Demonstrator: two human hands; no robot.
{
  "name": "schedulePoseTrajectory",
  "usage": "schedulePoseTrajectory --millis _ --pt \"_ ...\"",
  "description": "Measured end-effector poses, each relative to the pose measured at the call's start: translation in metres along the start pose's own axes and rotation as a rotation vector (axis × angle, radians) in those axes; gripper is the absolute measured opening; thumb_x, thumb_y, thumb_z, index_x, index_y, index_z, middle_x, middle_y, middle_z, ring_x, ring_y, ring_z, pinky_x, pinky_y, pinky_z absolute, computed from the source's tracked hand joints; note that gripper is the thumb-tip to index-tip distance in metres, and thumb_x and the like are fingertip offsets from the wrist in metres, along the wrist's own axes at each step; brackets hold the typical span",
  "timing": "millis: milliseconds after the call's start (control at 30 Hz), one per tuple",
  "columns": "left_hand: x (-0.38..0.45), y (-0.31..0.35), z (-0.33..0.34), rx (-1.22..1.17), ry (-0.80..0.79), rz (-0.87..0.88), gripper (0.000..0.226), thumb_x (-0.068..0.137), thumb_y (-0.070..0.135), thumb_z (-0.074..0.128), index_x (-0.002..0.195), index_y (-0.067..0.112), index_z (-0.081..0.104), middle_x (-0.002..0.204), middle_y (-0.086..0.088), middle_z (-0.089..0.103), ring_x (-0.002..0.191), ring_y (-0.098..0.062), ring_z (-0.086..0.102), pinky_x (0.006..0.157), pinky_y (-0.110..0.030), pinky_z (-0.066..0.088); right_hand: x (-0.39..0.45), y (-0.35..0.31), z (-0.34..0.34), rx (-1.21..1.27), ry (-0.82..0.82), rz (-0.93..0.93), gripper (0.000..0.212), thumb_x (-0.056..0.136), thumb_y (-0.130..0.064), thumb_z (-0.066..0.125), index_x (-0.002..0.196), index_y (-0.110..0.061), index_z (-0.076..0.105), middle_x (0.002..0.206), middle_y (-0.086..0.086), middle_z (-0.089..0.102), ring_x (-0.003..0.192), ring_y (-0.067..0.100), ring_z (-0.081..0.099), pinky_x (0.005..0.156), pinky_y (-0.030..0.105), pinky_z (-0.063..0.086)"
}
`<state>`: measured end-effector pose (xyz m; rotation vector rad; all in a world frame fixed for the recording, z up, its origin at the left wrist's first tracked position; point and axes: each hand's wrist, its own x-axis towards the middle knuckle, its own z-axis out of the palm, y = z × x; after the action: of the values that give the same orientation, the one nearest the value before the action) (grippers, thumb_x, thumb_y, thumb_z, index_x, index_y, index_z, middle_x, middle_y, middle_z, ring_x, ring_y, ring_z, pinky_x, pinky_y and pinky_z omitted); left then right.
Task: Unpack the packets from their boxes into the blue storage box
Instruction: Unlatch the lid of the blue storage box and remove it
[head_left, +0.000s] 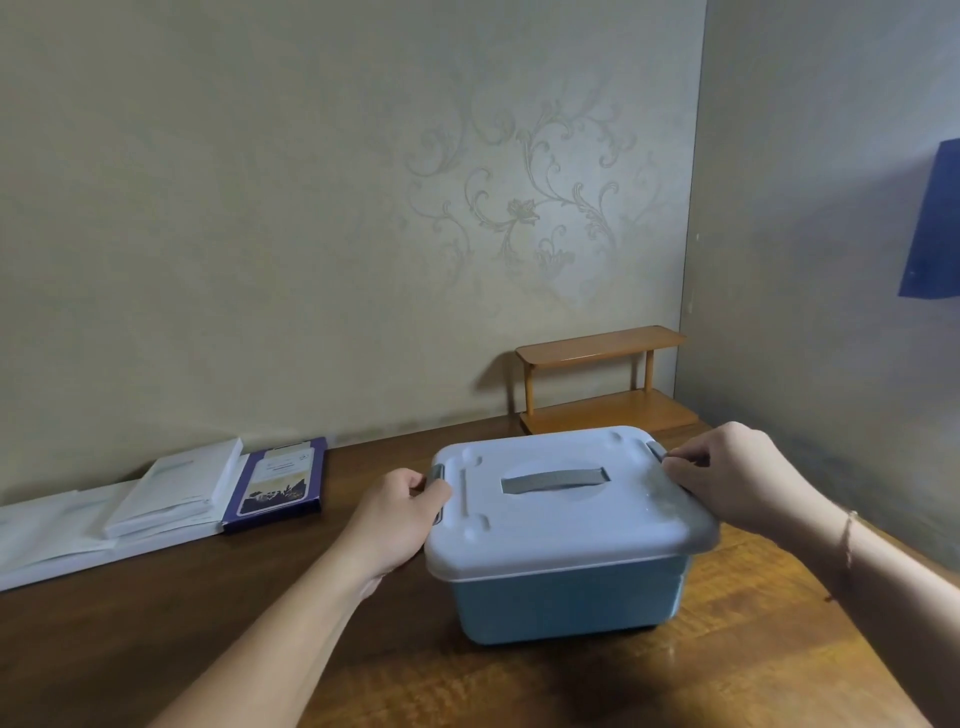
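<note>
One blue box (566, 603) stands on the tabletop (260, 623), right of centre, its pale lid (566, 519) on. Contents hidden by the lid. One grey handle (553, 480) lies flat in the lid's middle recess.

Two grey clasps: the left clasp (435, 474) is mostly covered by the left hand (402, 512), whose fingers curl round it at the lid's edge. The right clasp (655, 450) is partly covered by the right hand (737, 473), which pinches it at the far right corner. One thin bracelet (848, 538) sits on the right wrist.

At the left, against the wall: one dark purple box (280, 486) lying flat, print too small to read, and beside it white boxes (171, 491) stacked and overlapping, cut off by the frame edge; their count cannot be told.

One small wooden shelf (602, 379) stands in the far corner. One blue item (932, 218) on the right wall is cut off by the frame.
</note>
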<state>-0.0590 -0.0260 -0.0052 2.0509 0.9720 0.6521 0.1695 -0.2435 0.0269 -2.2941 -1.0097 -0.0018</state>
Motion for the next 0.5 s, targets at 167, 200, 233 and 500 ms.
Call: schedulePoseTrajectory --millis 167,200,233,500 --pt "0.005 0.003 -0.005 0.083 -0.031 -0.028 0.036 0.097 0.033 0.046 0.065 0.019 0.037 0.054 0.007 0.032 0.051 -0.011 0.027 0.052 -0.029 0.019 0.002 -0.002 -0.003 -0.018 -0.026 -0.003 0.038 0.089 -0.016 0.059 0.053 -0.013 0.068 0.049 0.001 0.059 0.045 0.016 0.044 0.042 0.022 0.034" --pt "0.005 0.001 -0.006 0.053 -0.049 -0.049 0.037 0.099 0.031 0.043 0.065 0.019 0.035 0.057 0.004 0.03 0.054 -0.013 0.026 0.055 -0.031 0.018 0.002 -0.003 -0.004 -0.02 -0.031 0.0 0.043 0.089 -0.015 0.059 0.045 -0.015 0.061 0.045 -0.002 0.053 0.043 0.015 0.04 0.041 0.02 0.031" --pt "0.004 -0.001 -0.006 0.009 -0.071 -0.069 0.036 0.101 0.028 0.04 0.066 0.018 0.036 0.061 0.0 0.031 0.058 -0.015 0.027 0.06 -0.032 0.019 0.002 -0.003 -0.005 -0.024 -0.04 0.001 0.047 0.089 -0.014 0.059 0.042 -0.018 0.057 0.043 -0.003 0.05 0.041 0.013 0.039 0.039 0.018 0.03" --pt "-0.007 -0.017 -0.008 -0.095 -0.164 -0.129 0.039 0.105 0.024 0.034 0.106 -0.005 0.061 0.095 -0.021 0.064 0.081 -0.024 0.051 0.07 -0.036 0.038 -0.004 -0.001 0.0 -0.003 -0.024 -0.022 0.03 0.093 -0.018 0.058 0.068 -0.015 0.074 0.059 0.002 0.069 0.048 0.014 0.059 0.04 0.018 0.041"
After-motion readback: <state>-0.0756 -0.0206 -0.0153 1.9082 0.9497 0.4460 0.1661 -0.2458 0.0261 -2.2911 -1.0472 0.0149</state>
